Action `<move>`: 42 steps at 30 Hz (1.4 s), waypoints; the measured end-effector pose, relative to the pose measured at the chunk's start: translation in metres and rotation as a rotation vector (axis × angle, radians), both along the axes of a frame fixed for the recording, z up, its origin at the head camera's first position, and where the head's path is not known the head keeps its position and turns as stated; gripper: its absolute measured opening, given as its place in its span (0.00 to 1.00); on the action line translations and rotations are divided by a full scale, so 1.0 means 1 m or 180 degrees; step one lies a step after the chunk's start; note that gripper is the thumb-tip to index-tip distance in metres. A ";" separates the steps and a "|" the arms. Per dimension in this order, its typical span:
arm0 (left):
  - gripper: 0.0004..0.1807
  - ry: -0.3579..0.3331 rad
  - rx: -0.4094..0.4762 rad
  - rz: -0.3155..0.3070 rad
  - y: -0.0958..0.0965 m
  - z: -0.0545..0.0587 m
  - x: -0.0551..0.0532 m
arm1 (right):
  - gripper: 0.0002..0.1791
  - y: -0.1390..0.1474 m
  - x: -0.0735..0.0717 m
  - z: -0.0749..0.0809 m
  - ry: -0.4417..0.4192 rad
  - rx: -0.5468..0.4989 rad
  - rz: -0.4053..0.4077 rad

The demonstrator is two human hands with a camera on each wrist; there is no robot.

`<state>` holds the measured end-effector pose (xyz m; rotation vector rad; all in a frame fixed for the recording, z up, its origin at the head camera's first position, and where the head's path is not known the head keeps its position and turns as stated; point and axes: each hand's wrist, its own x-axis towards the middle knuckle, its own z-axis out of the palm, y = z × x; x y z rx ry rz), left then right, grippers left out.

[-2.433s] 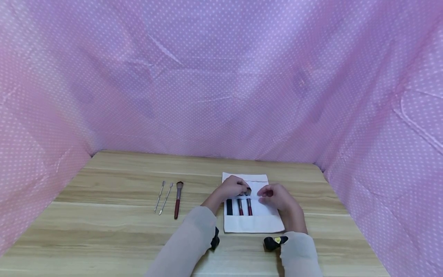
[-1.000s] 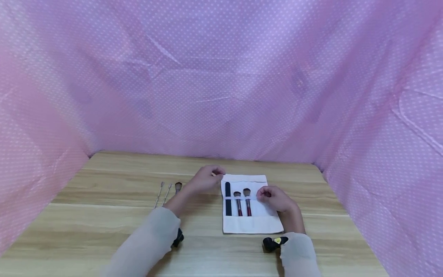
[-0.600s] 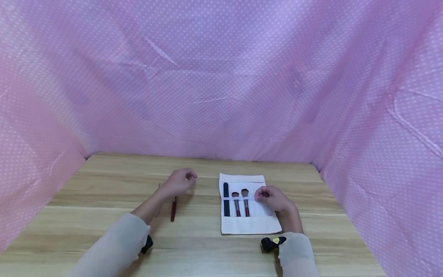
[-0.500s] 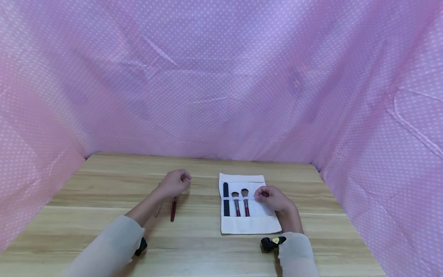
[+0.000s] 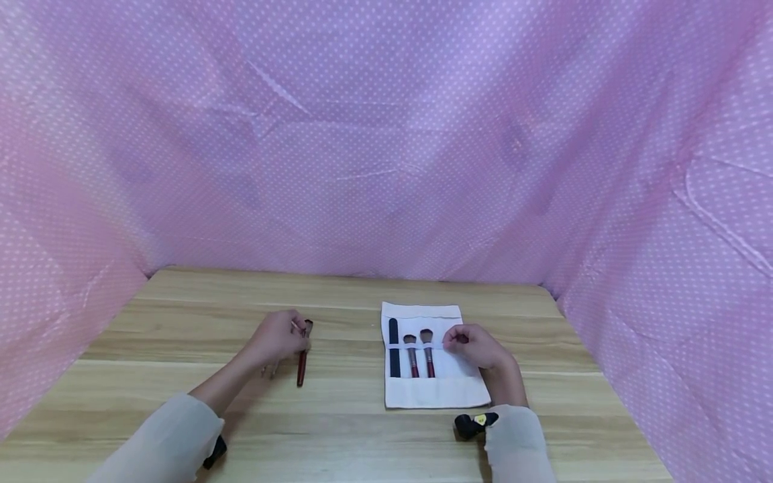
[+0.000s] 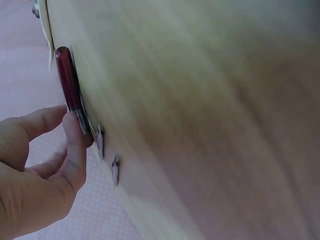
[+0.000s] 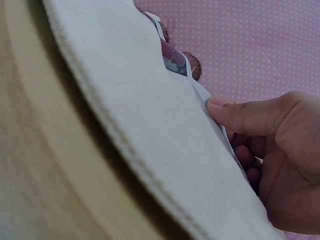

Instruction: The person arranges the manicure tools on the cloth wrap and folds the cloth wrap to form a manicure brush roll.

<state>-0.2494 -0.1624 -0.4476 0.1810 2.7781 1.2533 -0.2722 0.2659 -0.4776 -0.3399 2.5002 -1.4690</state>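
My left hand [image 5: 274, 337] is over the left part of the table, thumb and finger pinching a red-handled makeup brush [image 5: 301, 370] near its bristle end. The brush appears to lie along the wood still. Two thin metal tools [image 6: 100, 142] lie beside it, mostly covered by the hand in the head view. On the right, a white cloth brush roll [image 5: 435, 394] lies spread out, holding a black flat strip [image 5: 394, 349] and two more makeup brushes [image 5: 428, 352] under an elastic band [image 7: 196, 86]. My right hand [image 5: 483, 347] pinches that band between thumb and curled fingers.
The wooden table [image 5: 350, 443] extends around the roll and tools. A pink dotted cloth [image 5: 386, 168] hangs behind and along both sides. Each wrist carries a small black camera [image 5: 474, 425].
My left hand has left the brush in the roll, moved left across the table and come down on the loose brush. The right hand keeps its place at the roll's band.
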 end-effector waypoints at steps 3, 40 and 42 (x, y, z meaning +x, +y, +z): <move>0.16 -0.0048 0.0091 -0.0008 0.002 -0.003 0.001 | 0.04 0.000 0.001 0.000 -0.0005 -0.0007 -0.0022; 0.17 -0.0802 0.1439 -0.0120 0.072 -0.002 -0.039 | 0.05 0.002 0.000 0.000 0.0068 0.0054 0.0064; 0.17 -0.0828 0.1616 -0.0058 0.083 -0.004 -0.042 | 0.05 0.001 0.000 0.000 0.0068 0.0065 0.0045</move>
